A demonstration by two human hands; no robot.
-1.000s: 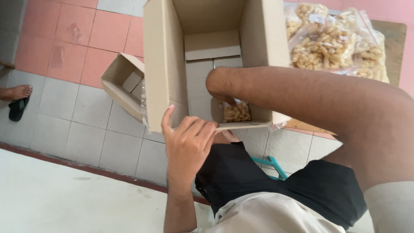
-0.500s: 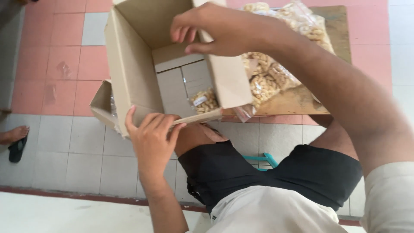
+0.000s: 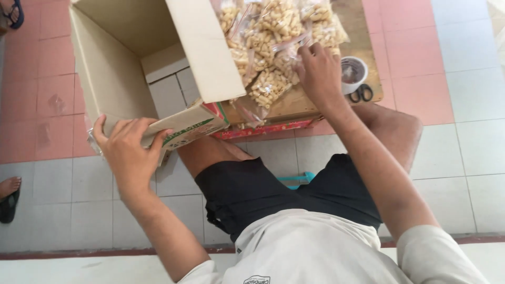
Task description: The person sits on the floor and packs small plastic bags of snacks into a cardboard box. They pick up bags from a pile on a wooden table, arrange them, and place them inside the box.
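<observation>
An open cardboard box (image 3: 110,68) stands tilted on the tiled floor at my left, its inside showing. My left hand (image 3: 129,152) grips the near flap of the box. Clear plastic bags of pale snack pieces (image 3: 273,47) are piled on a low wooden board (image 3: 294,102) in front of me. My right hand (image 3: 318,71) rests on that pile, its fingers closing on one bag. My knees in black shorts sit below the board.
A small white cup (image 3: 353,73) and black scissors (image 3: 361,93) lie at the board's right end. Another person's foot in a sandal (image 3: 9,194) shows at the left edge. Pink and white floor tiles surround me.
My right hand has come out from over the box and moved right, down onto the pile of snack bags. The left hand has stayed on the box flap.
</observation>
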